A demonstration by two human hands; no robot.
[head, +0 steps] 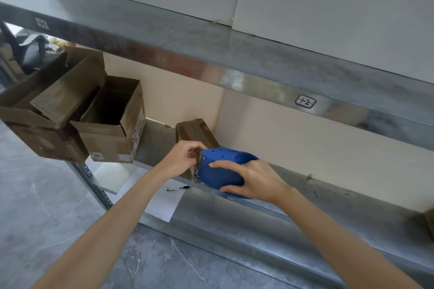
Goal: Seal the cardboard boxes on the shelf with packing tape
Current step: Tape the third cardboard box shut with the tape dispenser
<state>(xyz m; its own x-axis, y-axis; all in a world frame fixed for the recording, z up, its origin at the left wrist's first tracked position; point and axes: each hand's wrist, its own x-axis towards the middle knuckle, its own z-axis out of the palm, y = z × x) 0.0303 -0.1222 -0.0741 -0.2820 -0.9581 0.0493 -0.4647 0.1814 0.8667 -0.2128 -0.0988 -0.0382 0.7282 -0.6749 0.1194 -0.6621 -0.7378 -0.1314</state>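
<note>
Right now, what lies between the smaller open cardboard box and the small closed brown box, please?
Only bare grey metal shelf, in the head view.

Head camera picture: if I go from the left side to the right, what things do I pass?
Big open cardboard box → smaller open box → left hand → blue tape dispenser → right hand.

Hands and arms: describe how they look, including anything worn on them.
The left hand and right hand are bare. The left arm and right arm are bare down to the picture's edge: no sleeves, gloves, watch, rings or bracelets show.
</note>
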